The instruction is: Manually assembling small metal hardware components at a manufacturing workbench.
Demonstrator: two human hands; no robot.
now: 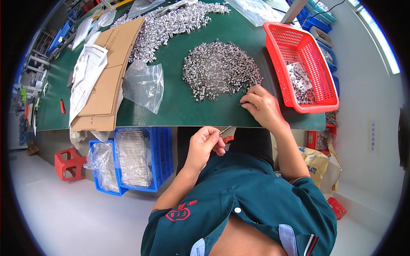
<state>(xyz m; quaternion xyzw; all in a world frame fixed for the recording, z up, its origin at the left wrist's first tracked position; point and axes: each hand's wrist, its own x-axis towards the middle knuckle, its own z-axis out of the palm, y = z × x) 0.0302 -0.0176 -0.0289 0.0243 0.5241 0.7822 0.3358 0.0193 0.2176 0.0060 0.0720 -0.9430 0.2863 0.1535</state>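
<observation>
The left hand (205,145) is pinching a slim metal pin (226,129), its fingers covering one end. The right hand (266,106) is holding bent fingertips at a small ring (240,104); whether they are gripping it cannot be told. Metal pieces (213,70) are lying heaped just beyond, individual shapes blurring together. The desk's (183,112) near edge is running between both hands; bare surface is extending leftward, a red basket (278,64) bounding the right.

From the person's head we look steeply down on the left hand (207,144) and right hand (264,106), facing forward over the table (181,114) beyond them. We are near enough that the shirt (252,183) spreads wide on the hands' near side; farther out around them, our fisheye bends straight edges.
</observation>
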